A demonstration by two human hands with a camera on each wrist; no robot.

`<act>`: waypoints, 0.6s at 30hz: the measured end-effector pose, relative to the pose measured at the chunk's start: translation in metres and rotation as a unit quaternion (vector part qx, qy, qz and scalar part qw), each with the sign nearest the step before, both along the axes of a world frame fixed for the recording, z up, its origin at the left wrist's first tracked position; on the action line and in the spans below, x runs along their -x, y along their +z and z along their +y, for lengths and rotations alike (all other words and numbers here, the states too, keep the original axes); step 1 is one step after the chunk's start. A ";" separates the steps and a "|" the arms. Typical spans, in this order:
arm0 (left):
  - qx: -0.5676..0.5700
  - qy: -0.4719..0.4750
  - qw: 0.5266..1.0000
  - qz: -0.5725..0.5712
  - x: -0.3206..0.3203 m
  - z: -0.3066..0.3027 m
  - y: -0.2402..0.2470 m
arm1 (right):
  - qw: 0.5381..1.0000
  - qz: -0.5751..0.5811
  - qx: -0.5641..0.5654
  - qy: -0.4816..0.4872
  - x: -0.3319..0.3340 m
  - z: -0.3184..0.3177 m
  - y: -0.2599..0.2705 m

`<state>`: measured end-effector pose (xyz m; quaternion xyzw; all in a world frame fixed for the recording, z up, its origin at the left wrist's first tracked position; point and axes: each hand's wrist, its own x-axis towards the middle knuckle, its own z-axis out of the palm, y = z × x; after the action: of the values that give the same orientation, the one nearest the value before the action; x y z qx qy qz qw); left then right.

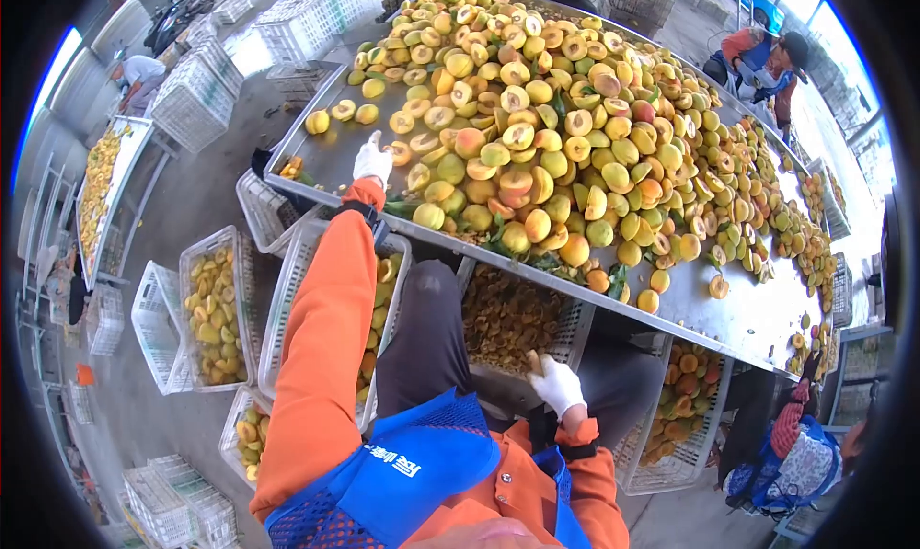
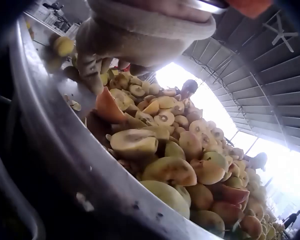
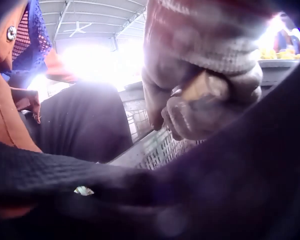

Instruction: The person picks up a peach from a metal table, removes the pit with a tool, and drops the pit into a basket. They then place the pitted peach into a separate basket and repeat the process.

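My left hand (image 1: 373, 162), in a white glove, is over the left part of a metal table (image 1: 331, 171), at the edge of a big heap of yellow peaches (image 1: 575, 147), many cut in halves. In the left wrist view its fingers (image 2: 92, 75) point down, fingertips right at an orange peach piece (image 2: 110, 106). My right hand (image 1: 558, 386), also gloved, is low in front of my knee. It grips a wooden handle (image 3: 202, 87); the rest of that tool is hidden in the fist. Below it stands a crate holding brown peach pits and scraps (image 1: 513, 314).
Crates of peaches (image 1: 216, 319) stand to my left, and another crate (image 1: 680, 405) by my right knee. The table's raised metal rim (image 2: 65, 145) runs along its near side. Other people (image 1: 762, 65) work around the table. Stacked white crates (image 1: 321, 17) are behind.
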<state>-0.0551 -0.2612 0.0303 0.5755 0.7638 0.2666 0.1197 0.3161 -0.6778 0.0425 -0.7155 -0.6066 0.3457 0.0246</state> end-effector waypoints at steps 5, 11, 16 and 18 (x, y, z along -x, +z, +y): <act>0.141 -0.101 0.983 -0.055 0.018 0.061 -0.054 | 1.000 0.003 -0.019 0.000 0.013 0.006 0.012; 0.058 -0.085 0.830 -0.548 0.003 -0.018 -0.026 | 0.989 0.060 -0.135 -0.016 0.039 0.022 0.038; 0.062 -0.180 0.639 -0.745 -0.073 -0.172 0.085 | 0.941 0.143 -0.308 -0.006 0.083 0.039 0.092; 0.107 -0.198 0.612 -0.758 -0.091 -0.216 0.079 | 0.936 0.136 -0.323 -0.007 0.095 0.040 0.107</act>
<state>0.0364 -0.4770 0.1095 0.2887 0.2917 0.4938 0.7666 0.2208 -0.6383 0.1491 -0.6195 -0.6712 0.2251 0.3393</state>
